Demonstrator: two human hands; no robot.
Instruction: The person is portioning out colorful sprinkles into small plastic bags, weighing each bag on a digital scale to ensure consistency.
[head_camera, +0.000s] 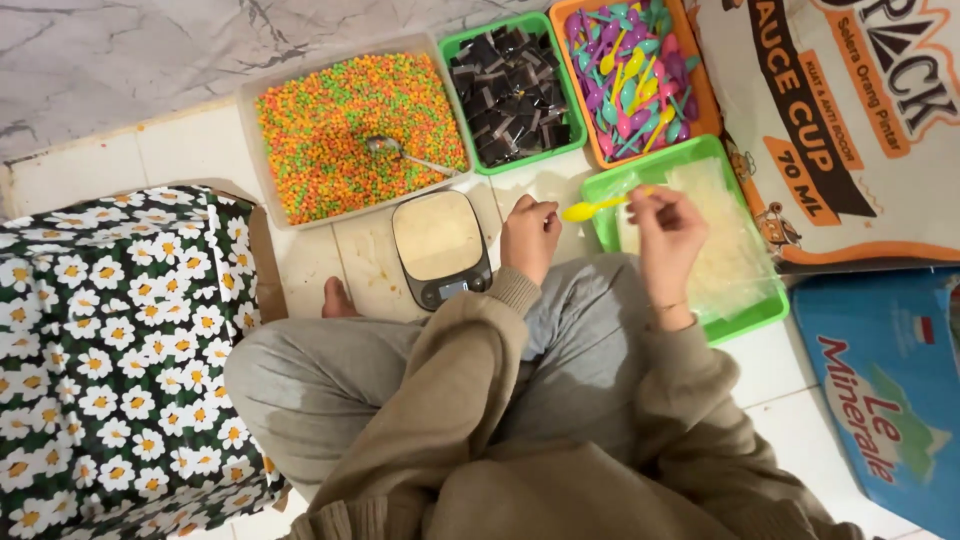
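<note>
Nearest: person sits cross-legged on the tiled floor (190, 150), grey trousers, tan knit sleeves w/ ribbed cuffs. A box in daisy-print wrap (110, 360) (dark green, white flowers) sits just beside the left knee.

Left hand (530, 235) is loosely curled, fingertips pinched near the bowl end of a yellow plastic spoon (592, 208); can't tell if it truly grips or only touches. Right hand (665, 235) is closed on the spoon's handle end, fingers folded in. Spoon is held level in the air, btwn both hands, over the left edge of the near green tray (745, 320), which holds a stack of thin clear plastic bags (725, 245), glossy & limp.

Risks, as I judge: spoon is thin, smooth plastic, so a light pinch could let it slip onto the floor. Bags are slick & cling together; grabbing one may drag several out. The digital scale (440, 245), flat, rounded corners, pale platform, sits close by the left wrist, so a sleeve could nudge it.

Farther: a pale rectangular tub of small round candy beads (340, 140) in orange, green & yellow, w/ a metal spoon (400, 152) lying in it; beads would roll far if tipped. Then a green tray of small dark wrapped squares (510, 90), shiny. Then an orange tray of mixed pastel spoons (635, 70). Right: big printed sack (850, 120), blue carton (880, 380).
</note>
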